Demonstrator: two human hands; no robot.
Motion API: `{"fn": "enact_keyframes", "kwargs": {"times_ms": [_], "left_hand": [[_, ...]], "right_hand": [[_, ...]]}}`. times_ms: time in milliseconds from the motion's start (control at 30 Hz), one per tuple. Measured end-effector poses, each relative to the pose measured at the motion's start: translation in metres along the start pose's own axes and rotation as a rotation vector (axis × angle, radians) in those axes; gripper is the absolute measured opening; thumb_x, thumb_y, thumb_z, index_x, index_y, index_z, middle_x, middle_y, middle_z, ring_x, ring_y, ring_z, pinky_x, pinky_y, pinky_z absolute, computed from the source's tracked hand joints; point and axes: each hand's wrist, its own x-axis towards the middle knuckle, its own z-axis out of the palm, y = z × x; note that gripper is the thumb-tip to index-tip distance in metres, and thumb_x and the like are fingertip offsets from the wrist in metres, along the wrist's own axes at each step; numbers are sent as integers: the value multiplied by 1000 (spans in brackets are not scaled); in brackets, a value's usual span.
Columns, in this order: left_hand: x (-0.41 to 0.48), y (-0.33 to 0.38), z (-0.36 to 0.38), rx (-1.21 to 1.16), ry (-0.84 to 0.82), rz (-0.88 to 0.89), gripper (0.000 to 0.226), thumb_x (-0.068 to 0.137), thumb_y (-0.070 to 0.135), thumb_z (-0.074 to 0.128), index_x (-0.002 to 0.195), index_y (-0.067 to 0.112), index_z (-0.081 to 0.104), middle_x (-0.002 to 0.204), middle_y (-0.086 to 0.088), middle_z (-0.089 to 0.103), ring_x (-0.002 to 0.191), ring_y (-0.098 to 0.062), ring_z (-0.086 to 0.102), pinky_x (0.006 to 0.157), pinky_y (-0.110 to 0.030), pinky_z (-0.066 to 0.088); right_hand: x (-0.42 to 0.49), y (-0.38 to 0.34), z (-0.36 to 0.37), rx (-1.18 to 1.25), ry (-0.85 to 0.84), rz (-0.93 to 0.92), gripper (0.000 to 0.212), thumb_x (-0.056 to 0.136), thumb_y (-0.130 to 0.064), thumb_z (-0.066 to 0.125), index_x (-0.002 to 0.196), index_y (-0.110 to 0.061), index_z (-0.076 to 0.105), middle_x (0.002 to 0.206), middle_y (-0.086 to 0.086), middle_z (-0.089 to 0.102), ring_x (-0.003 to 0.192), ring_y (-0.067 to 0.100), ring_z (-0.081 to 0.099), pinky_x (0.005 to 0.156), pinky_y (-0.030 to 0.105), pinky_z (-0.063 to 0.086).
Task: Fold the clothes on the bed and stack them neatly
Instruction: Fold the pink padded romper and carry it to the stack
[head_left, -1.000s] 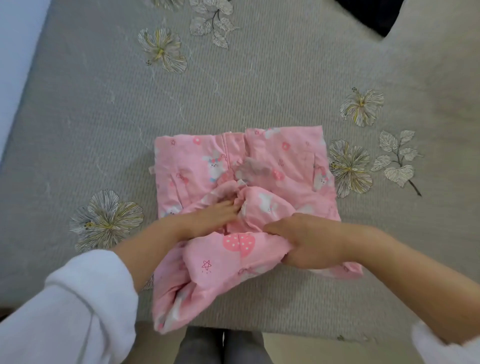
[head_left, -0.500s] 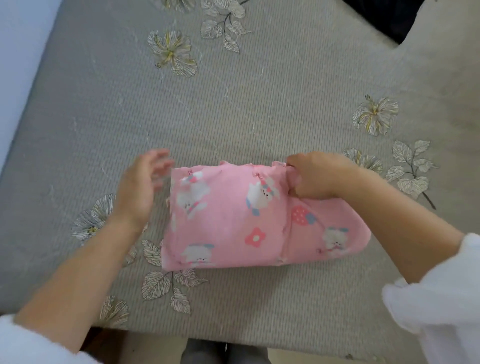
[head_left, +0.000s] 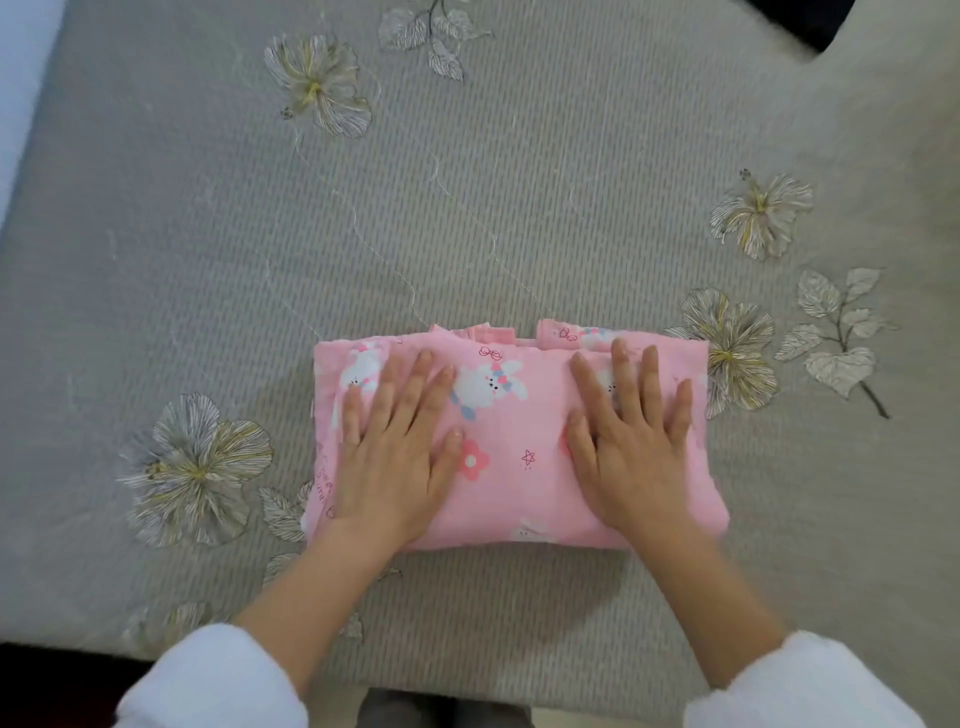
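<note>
A pink garment printed with rabbits and flowers lies folded into a compact rectangle on the grey bedspread, near the edge of the bed closest to the person. Both hands lie flat on top of it. The left hand covers the left half, fingers straight and slightly spread, palm down on the cloth. The right hand does the same on the right half, its fingers reaching up toward the far edge, where a bit of collar or hem (too bunched to name for certain) pokes out. Neither hand grips anything; they press down.

The flat, wide placement makes sense for a fold that looks thick and springy: weight spread over both halves squeezes air out and sets the creases so the bundle keeps its shape when released. The near edge looks rounded and puffy, so it probably needs this pressing.

This piece seems about finished. No stack of folded clothes shows in view, so where it goes next cannot be told. White fleecy sleeves sit pushed back from the wrists, clear of the work.
</note>
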Motion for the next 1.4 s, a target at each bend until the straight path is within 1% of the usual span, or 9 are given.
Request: {"fn": "enact_keyframes", "kwargs": {"times_ms": [333,500,633,700,800,900,1000,1233,1400], "left_hand": [[20,-2,30,-61,-25,-92,69,89,53,17,151,29,-2,159,-3,-10,146,-15,-14,116,-38,-15],[26,-4,24,-69,-24,-104,61,92,51,12,151,34,9,160,3,3,147,-12,-1,114,-34,-9],[36,-29,1,-60,60,-124,40,94,44,30,129,42,50,148,4,40,133,-25,31,102,-53,23],[38,-48,-4,-136,75,-316,32,91,45,50,123,41,52,149,-3,32,131,-29,25,101,-56,26],[39,-50,-10,-475,28,-670,82,73,44,76,139,29,30,147,-14,20,132,-33,25,105,-49,29],[38,-37,-15,-741,104,-795,96,68,28,84,142,12,23,141,-16,34,127,-32,39,99,-40,34],[31,-40,-26,-949,59,-905,98,44,40,87,127,9,46,122,-8,58,108,-29,59,92,-43,48],[-18,-21,-83,-888,-2,-609,58,45,51,71,85,10,64,84,-15,69,79,-30,67,68,-48,56],[-48,-1,-124,-920,-17,-456,40,57,42,74,87,17,64,83,-8,69,82,-28,67,72,-47,56]], "right_hand": [[25,5,29,214,-121,36,59,92,-44,8,150,-40,6,161,-3,1,148,14,-6,118,41,-11],[35,12,24,306,-186,15,67,84,-42,5,151,-40,10,161,-8,5,148,11,-5,117,37,-10],[40,33,6,394,-144,154,61,85,-40,28,146,-37,32,160,-5,14,147,18,5,115,42,2],[36,49,-2,392,-135,386,71,82,-53,49,147,-36,26,160,-1,9,146,23,5,113,51,9],[26,61,-5,639,-171,750,106,64,-58,79,146,-21,23,150,10,24,139,25,23,111,46,23],[19,58,-3,949,-91,882,84,58,-40,89,124,-9,46,119,6,58,111,21,56,92,35,45],[9,53,-15,1106,-107,948,44,60,-24,89,91,-12,61,88,4,66,83,22,64,70,32,51],[-69,48,-58,1009,5,881,34,63,-28,86,85,-13,66,83,5,69,78,22,65,71,40,54],[-128,42,-105,994,107,907,29,69,-23,83,86,-13,63,86,9,66,79,25,60,70,36,49]]}}
